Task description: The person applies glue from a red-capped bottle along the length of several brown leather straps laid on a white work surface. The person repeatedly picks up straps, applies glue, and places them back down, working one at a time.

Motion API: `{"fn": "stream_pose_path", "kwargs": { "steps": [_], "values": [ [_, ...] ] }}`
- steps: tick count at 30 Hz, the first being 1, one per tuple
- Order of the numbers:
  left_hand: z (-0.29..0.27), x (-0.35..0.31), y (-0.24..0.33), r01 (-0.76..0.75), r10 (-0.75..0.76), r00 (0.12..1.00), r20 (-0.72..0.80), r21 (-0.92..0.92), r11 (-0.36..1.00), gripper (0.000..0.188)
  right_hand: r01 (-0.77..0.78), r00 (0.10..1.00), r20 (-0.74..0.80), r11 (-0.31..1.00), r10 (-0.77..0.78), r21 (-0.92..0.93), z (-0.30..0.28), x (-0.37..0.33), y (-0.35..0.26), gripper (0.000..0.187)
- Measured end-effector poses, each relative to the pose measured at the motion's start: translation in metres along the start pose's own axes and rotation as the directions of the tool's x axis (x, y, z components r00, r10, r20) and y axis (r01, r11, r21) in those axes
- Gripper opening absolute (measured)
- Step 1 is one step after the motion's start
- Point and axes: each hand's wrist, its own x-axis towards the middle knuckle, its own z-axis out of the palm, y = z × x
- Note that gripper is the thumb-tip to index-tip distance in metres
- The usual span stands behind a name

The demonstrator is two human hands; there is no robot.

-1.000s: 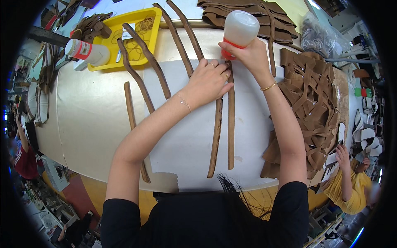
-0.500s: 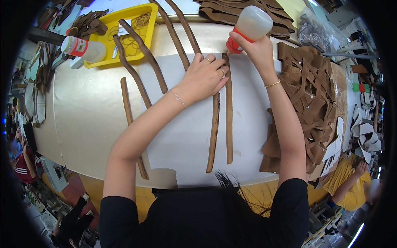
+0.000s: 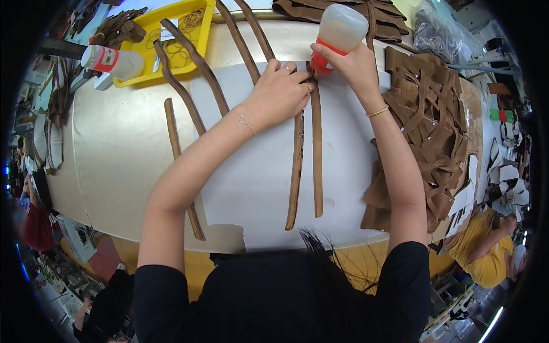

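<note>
My right hand (image 3: 355, 67) grips a translucent squeeze bottle (image 3: 345, 24) with a red band, tilted neck-down. Its red lower end is over the far part of a long brown strip (image 3: 317, 171); the tip itself is hard to make out. My left hand (image 3: 280, 94), fingers bent and closed, holds this strip near the same spot, a little left of the bottle. Under that hand runs a second brown strip (image 3: 295, 183) with dark, shiny edges, its far part hidden by my fingers. Both strips lie nearly parallel on a pale sheet (image 3: 251, 188).
More brown strips (image 3: 197, 63) lie to the left, some reaching over a yellow tray (image 3: 209, 34) holding rubber bands. A white jar (image 3: 114, 62) with a red label stands beside it. Brown cut pieces (image 3: 426, 114) are heaped at right, near clear plastic (image 3: 440, 37). A co-worker in yellow (image 3: 486, 257) is beyond.
The bottle's lower end has come slightly toward me along the strip and the bottle is somewhat more upright. My left hand keeps its place on the strips. The whole view has shifted slightly.
</note>
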Motion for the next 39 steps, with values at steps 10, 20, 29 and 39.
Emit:
{"fn": "stream_pose_path", "kwargs": {
  "steps": [10, 20, 29, 39],
  "values": [
    [-0.006, -0.02, 0.018, -0.131, 0.131, 0.991, -0.006, -0.098, 0.987, 0.025, -0.103, 0.987, -0.111, 0.986, 0.117, 0.13, -0.001, 0.005, 0.016, 0.064],
    [-0.003, -0.027, 0.021, -0.058, 0.053, 0.998, -0.039, -0.129, 0.99, 0.026, -0.134, 0.989, -0.052, 0.986, 0.139, 0.099, 0.005, 0.005, 0.017, 0.064],
    [-0.001, -0.023, 0.017, -0.072, 0.071, 0.997, -0.007, -0.062, 0.995, 0.025, -0.069, 0.998, -0.011, 0.995, 0.07, 0.069, 0.005, -0.007, 0.011, 0.06],
    [-0.008, -0.038, 0.035, -0.13, 0.131, 0.991, 0.005, -0.107, 0.986, 0.023, -0.087, 0.991, -0.094, 0.991, 0.097, 0.106, 0.005, -0.003, 0.017, 0.058]
  ]
}}
